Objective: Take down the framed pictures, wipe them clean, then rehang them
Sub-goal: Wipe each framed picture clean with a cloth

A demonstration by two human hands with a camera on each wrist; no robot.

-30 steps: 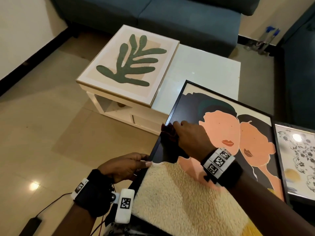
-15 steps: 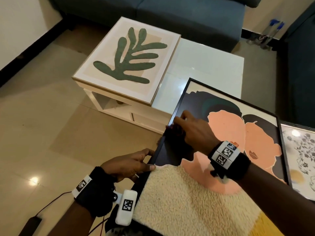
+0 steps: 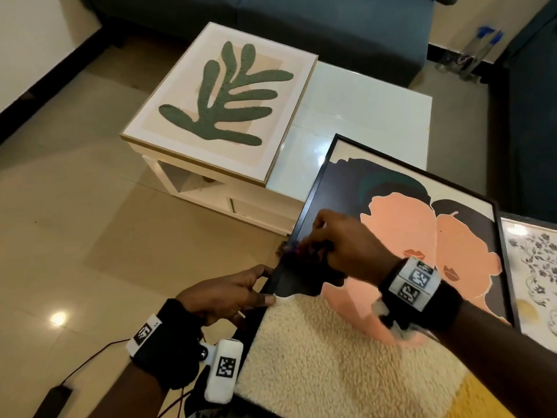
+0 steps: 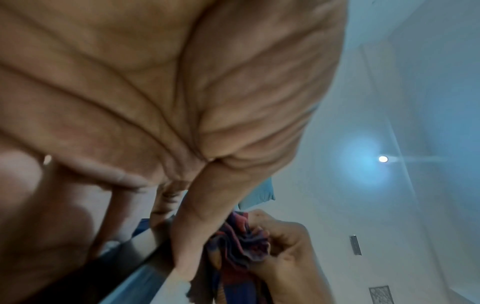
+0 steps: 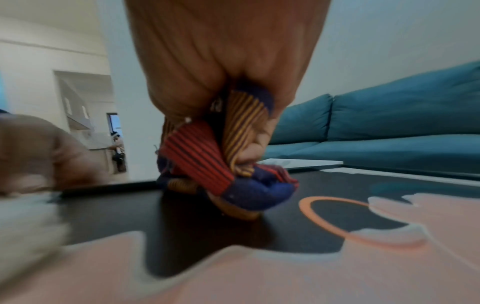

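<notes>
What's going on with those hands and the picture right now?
Right hand grips striped cloth, pressed on black-framed picture. Left hand holds its left edge. Nothing in the way.

White coffee table [image 3: 361, 116] on tiled floor [image 3: 75, 206] — leaf pic [image 3: 223, 101] flat on top.

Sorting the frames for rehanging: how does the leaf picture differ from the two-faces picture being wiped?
The leaf picture has a light wood-coloured frame; the two-faces picture has a black one. The leaf picture lies untouched on the white table; the two-faces picture is gripped by the left hand and rubbed with a cloth in the right hand. Both are off the wall.
</notes>
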